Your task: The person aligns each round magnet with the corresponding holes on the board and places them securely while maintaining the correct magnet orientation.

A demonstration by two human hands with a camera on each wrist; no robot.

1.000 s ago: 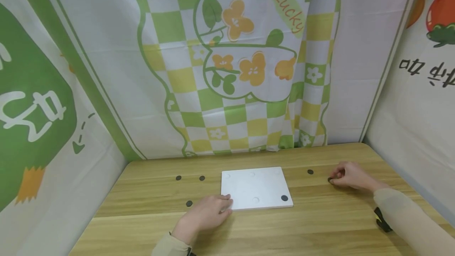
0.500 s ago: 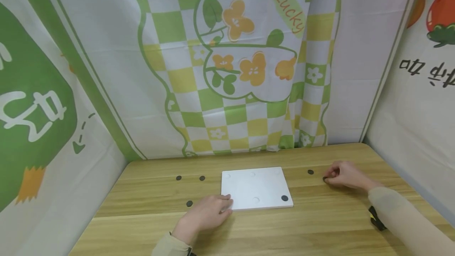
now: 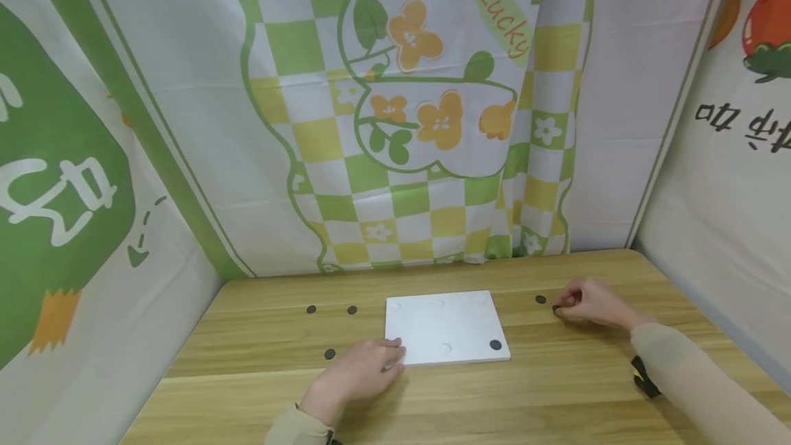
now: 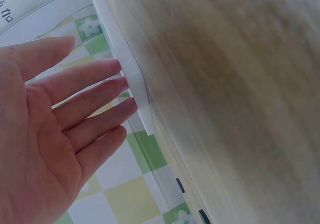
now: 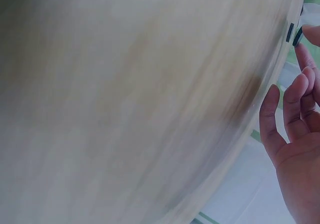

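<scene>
A flat white board (image 3: pixel 441 325) with several shallow round recesses lies on the wooden table. One black disc (image 3: pixel 496 345) sits at its near right corner. My left hand (image 3: pixel 361 369) rests its fingertips on the board's near left corner; in the left wrist view its fingers (image 4: pixel 107 92) are nearly straight against the white edge. Right of the board, my right hand (image 3: pixel 596 302) pinches a small black disc (image 5: pixel 298 36) between thumb and index finger. Just left of that hand another black disc (image 3: pixel 540 299) lies flat on the table.
Several more black discs lie left of the board: one disc (image 3: pixel 312 310) farthest left, a second disc (image 3: pixel 352 310) closer in, and a third disc (image 3: pixel 330 354) near the left hand. Printed cloth (image 3: pixel 402 211) hangs along the table's (image 3: pixel 259 335) back edge and both sides.
My right hand has slid left with the pinched disc, closer to the disc lying right of the board. The left hand and the board have stayed put.
</scene>
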